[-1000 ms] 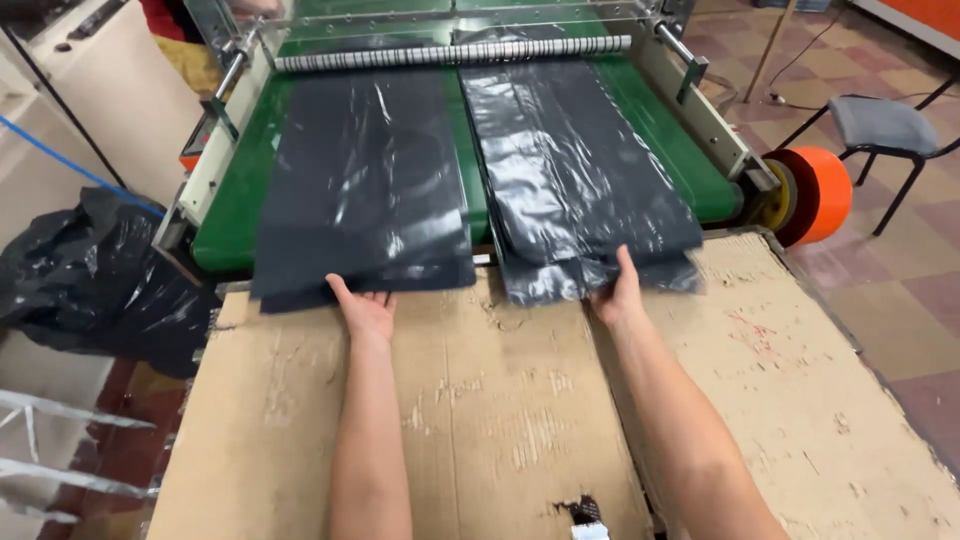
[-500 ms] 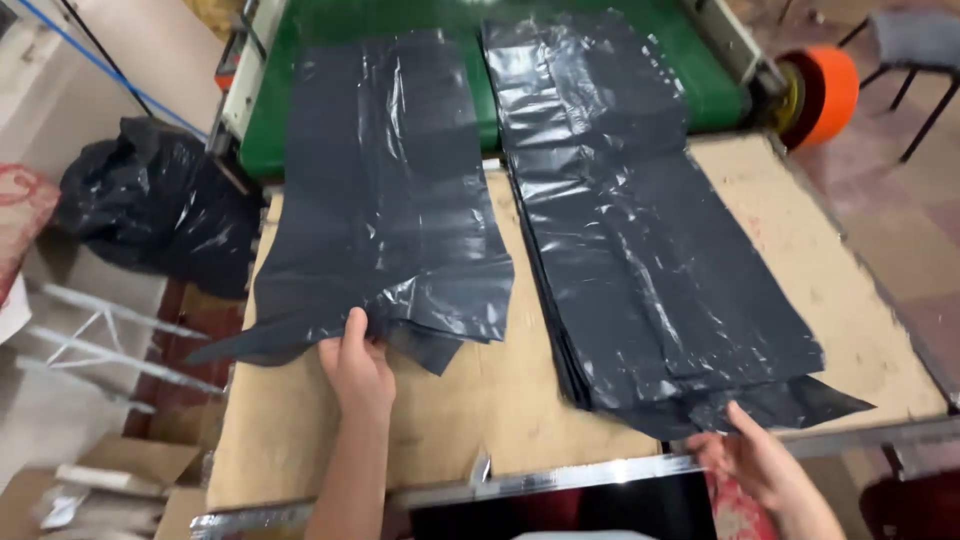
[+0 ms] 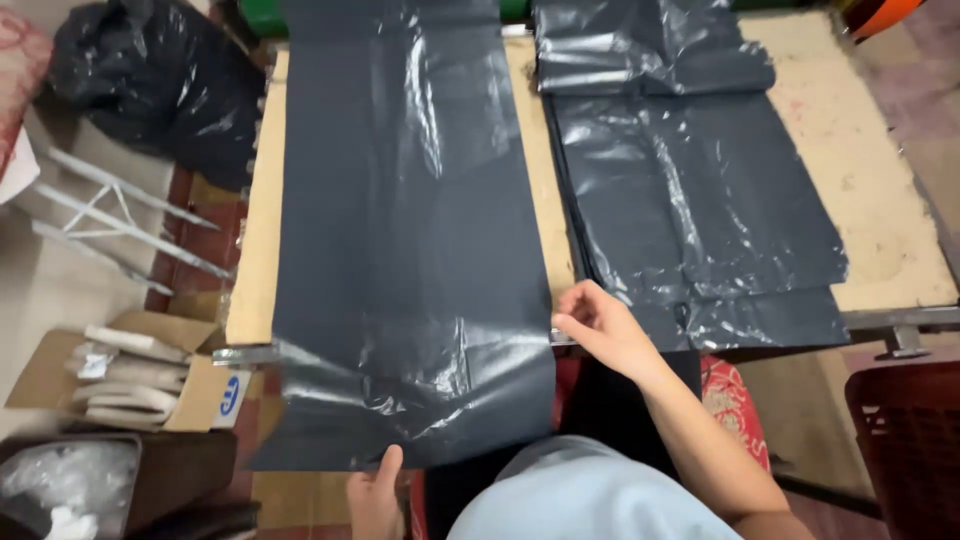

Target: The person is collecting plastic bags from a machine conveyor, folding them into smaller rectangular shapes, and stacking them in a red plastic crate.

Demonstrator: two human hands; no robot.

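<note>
Left stack of dark grey plastic bags [image 3: 410,250] — lying lengthwise on the cardboard-covered table [image 3: 255,230], its near end hanging over the table's near edge. Left hand [image 3: 375,495] pinches that overhanging near edge, thumb on top. Right hand [image 3: 600,325] rests at the stack's right edge near the table rim, fingers loosely curled; whether it grips the plastic cannot be told. Right stack of bags [image 3: 700,200] lies just beside, flat — a narrow strip of cardboard between. Far left, a bundled black bag [image 3: 150,80]; near left, an open carton [image 3: 120,375]; near right, a red crate [image 3: 905,440]
</note>
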